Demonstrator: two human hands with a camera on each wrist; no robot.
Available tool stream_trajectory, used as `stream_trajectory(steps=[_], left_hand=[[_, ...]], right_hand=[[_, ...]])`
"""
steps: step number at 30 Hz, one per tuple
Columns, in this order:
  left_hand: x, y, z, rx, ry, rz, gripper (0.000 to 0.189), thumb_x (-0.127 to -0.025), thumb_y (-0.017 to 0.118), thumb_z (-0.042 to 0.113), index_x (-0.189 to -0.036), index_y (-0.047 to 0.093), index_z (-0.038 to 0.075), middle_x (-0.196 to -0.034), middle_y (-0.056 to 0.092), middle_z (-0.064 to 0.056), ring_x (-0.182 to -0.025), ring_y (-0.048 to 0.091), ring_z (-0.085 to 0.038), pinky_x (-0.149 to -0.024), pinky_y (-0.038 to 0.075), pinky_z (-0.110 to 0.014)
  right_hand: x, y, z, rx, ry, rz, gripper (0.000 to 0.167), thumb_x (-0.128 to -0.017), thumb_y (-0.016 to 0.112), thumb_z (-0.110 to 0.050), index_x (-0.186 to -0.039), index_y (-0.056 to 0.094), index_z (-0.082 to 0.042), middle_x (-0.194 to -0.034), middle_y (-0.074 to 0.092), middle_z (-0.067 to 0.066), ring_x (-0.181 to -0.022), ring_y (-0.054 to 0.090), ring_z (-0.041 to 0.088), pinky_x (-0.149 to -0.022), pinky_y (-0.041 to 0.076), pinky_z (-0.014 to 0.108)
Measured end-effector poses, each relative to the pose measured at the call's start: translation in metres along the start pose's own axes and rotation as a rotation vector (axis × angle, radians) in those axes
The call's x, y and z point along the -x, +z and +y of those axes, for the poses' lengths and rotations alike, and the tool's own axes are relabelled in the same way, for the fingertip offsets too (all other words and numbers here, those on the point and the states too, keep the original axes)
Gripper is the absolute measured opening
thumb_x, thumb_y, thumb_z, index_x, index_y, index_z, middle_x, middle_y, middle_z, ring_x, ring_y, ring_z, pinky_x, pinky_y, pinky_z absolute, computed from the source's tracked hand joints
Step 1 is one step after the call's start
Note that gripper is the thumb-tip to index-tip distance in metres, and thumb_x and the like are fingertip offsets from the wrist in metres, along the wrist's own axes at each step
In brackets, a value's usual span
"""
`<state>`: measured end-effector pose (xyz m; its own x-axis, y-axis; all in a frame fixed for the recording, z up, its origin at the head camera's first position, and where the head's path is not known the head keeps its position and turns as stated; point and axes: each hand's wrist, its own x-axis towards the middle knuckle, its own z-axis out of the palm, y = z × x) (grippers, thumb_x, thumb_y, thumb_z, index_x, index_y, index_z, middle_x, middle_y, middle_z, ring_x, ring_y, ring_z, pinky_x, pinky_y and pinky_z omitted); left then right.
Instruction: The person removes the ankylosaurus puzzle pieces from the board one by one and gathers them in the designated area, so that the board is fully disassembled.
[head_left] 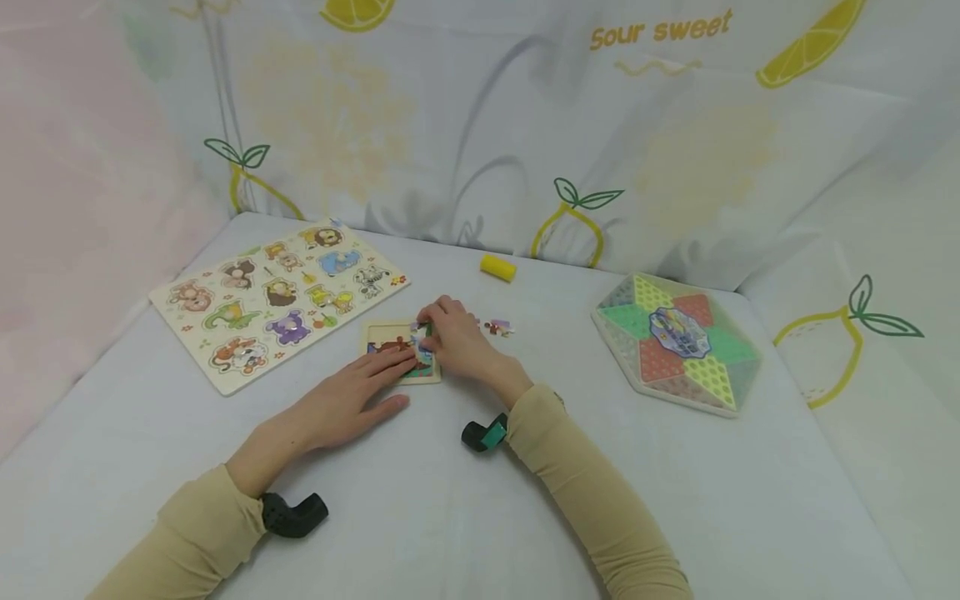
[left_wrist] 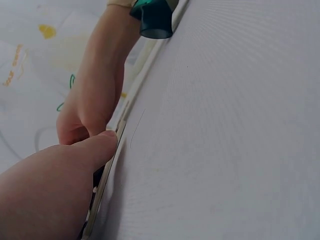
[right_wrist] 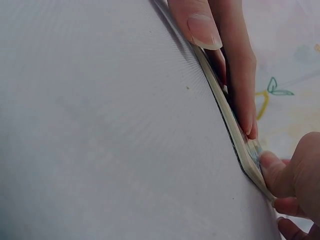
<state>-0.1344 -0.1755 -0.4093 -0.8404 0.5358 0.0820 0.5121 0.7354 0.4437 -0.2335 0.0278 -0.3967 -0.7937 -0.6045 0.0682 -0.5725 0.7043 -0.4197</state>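
Note:
A small wooden jigsaw puzzle in a pale frame (head_left: 425,380) lies on the white cloth, its picture brown, green and blue. My left hand (head_left: 341,408) rests on it with straight fingers across the picture, and its thumb lies by the near edge. At the puzzle's right side is my right hand (head_left: 467,343), fingers bent, thumb and index finger pinching a puzzle piece (head_left: 423,330) at the upper right corner. That piece is mostly hidden by the fingers. In the right wrist view, the right thumb (right_wrist: 272,167) touches the picture close to the frame's corner.
Loose puzzle pieces (head_left: 497,327) lie just right of the right hand. Behind them is a yellow cylinder (head_left: 498,267). A large animal peg board (head_left: 258,354) lies at the left, and a hexagonal Chinese checkers board (head_left: 600,321) at the right. A lemon-print curtain (head_left: 465,108) hangs behind.

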Motion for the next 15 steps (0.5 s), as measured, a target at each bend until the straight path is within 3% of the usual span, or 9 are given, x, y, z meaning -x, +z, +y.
stream_trajectory(steps=[15], left_hand=[[-0.0008, 0.001, -0.0015, 0.003, -0.003, 0.004, 0.06, -0.103, 0.053, 0.043, -0.154, 0.04, 0.016, -0.162, 0.034, -0.004, -0.151, 0.027, -0.032, -0.121, 0.026, -0.054]], right_hand=[[-0.001, -0.0003, 0.0021, -0.018, -0.009, 0.022, 0.032, -0.097, 0.067, -0.02, -0.128, 0.064, -0.014, -0.119, 0.052, 0.006, -0.111, 0.049, 0.023, -0.09, 0.044, 0.039]])
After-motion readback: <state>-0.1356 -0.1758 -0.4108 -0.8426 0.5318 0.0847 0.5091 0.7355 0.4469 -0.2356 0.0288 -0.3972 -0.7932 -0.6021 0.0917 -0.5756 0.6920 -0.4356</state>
